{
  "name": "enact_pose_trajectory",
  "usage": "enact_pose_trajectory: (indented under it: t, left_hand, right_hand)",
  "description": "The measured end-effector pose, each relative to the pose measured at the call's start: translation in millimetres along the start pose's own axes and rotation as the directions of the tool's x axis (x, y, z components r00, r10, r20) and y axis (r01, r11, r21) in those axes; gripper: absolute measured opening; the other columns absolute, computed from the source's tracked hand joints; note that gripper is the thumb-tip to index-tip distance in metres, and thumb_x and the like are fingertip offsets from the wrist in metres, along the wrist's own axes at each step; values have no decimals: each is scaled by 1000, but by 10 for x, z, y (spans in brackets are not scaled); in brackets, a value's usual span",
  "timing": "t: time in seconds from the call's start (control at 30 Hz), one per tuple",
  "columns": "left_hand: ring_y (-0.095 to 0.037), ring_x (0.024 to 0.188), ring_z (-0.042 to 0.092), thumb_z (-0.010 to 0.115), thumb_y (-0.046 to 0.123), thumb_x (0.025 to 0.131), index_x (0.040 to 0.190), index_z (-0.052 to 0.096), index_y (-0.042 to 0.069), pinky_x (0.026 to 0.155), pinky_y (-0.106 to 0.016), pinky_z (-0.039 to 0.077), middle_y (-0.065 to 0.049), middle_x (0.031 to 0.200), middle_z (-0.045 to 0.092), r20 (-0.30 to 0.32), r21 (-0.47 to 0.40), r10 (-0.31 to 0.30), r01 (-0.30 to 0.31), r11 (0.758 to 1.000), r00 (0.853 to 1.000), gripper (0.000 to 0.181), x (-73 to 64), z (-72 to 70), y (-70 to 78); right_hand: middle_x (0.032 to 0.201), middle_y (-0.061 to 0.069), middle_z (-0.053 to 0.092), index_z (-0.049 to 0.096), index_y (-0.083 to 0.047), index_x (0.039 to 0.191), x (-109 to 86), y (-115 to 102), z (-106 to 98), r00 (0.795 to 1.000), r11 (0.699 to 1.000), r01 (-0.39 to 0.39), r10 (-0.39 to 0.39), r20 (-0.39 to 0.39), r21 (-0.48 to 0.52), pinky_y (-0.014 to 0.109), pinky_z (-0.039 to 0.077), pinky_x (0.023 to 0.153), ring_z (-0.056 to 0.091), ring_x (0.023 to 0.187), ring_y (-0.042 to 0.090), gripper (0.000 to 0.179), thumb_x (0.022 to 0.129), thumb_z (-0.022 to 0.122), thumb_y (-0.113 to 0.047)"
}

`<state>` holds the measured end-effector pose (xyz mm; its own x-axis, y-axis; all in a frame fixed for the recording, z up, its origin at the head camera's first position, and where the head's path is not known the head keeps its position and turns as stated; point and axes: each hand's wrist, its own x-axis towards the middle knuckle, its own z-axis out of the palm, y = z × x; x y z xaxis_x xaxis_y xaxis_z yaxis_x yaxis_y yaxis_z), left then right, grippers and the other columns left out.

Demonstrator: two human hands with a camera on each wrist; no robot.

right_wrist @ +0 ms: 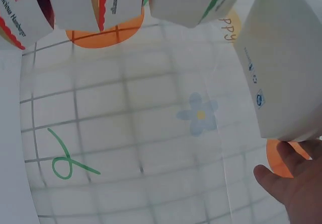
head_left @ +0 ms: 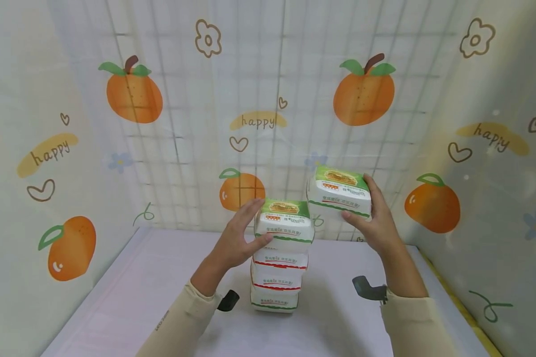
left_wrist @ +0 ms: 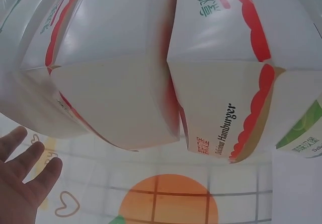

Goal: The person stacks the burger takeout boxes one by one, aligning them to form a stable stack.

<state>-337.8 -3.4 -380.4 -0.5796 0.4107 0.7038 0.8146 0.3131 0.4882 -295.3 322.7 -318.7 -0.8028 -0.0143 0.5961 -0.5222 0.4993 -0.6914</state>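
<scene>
Several white paper hamburger boxes point(head_left: 276, 279) stand in a stack on the table, some edged in red and some in green. At the top of the stack sits a hamburger box point(head_left: 287, 229) with a green burger-print lid. My left hand point(head_left: 235, 239) is at this box's left side, thumb near the front, fingers fairly straight; contact is hard to tell. Up and to the right of the stack, my right hand point(head_left: 378, 225) grips another green-lidded hamburger box point(head_left: 339, 192) by its right end, slightly tilted. The right wrist view shows this box's plain underside point(right_wrist: 282, 68).
A pale table point(head_left: 169, 267) lies under the stack. Behind it and on both sides hangs a white curtain point(head_left: 241, 64) printed with oranges, hearts and "happy"; a wire grid shows through it at the back. A yellow strip point(head_left: 462, 307) runs along the table's right edge.
</scene>
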Motion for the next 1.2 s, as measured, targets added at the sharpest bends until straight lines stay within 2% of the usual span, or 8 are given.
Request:
enact_pose_trajectory:
  t: [0.17, 0.37, 0.57, 0.73, 0.97, 1.07, 1.2]
  left_hand:
    - [-19, 142, 26, 59, 54, 91, 154, 30, 29, 105, -59, 31, 2, 155, 31, -2, 6, -2, 2, 1000, 1000, 74, 3, -6, -8]
    - [-20, 141, 27, 57, 57, 91, 153, 32, 21, 105, -59, 31, -3, 155, 32, 0, 13, 10, -10, 1000, 1000, 76, 21, -12, -1]
    - [-19, 141, 26, 55, 59, 91, 153, 33, 18, 105, -59, 31, 1, 155, 31, 1, 13, 15, -15, 1000, 1000, 78, 38, -23, 22]
    - [-19, 142, 26, 56, 59, 91, 153, 33, 19, 106, -59, 31, 0, 155, 32, 6, 5, 3, -3, 1000, 1000, 77, 33, -19, 38]
    - [-18, 141, 26, 54, 60, 91, 154, 30, 26, 106, -58, 31, 2, 155, 31, 0, 11, 19, -19, 1000, 1000, 75, 45, -16, 39]
    - [-18, 141, 26, 54, 60, 91, 154, 29, 27, 106, -58, 30, 1, 155, 32, -3, 15, 25, -25, 1000, 1000, 75, 54, -17, 41]
    - [-20, 141, 28, 54, 59, 91, 154, 30, 26, 106, -58, 31, 0, 154, 33, -6, 18, 33, -33, 999, 999, 75, 67, -28, 56]
  right_hand:
    - [151, 7, 32, 11, -34, 156, 27, -45, 87, 1000, 1000, 22, -22, -8, 12, 19, 47, 89, 50, 115, 26, 98, 84, 76, -19]
    - [149, 6, 34, 12, -35, 156, 51, -93, 135, 1000, 999, 24, -24, -8, 20, 19, 47, 87, 50, 115, 27, 97, 84, 76, -19]
    - [149, 9, 34, 10, -29, 157, 67, -127, 205, 999, 999, 28, -29, 29, 24, 16, 47, 85, 50, 113, 25, 98, 85, 74, -16]
    - [149, 10, 32, 9, -24, 158, 88, -147, 273, 997, 999, 43, -44, 56, 26, 15, 47, 82, 51, 113, 25, 100, 84, 75, -13]
    - [150, 5, 28, 12, -29, 157, 105, -229, 335, 996, 996, 65, -68, 56, 56, 18, 49, 81, 51, 111, 24, 99, 83, 76, -13]
    - [152, 1, 24, 14, -30, 156, 117, -276, 371, 994, 994, 83, -88, 70, 68, 18, 50, 80, 50, 110, 21, 98, 83, 76, -12]
    - [152, 8, 23, 16, -17, 157, 68, -522, 401, 991, 993, 92, -98, 88, 70, 18, 49, 80, 50, 107, 23, 94, 83, 74, -9]
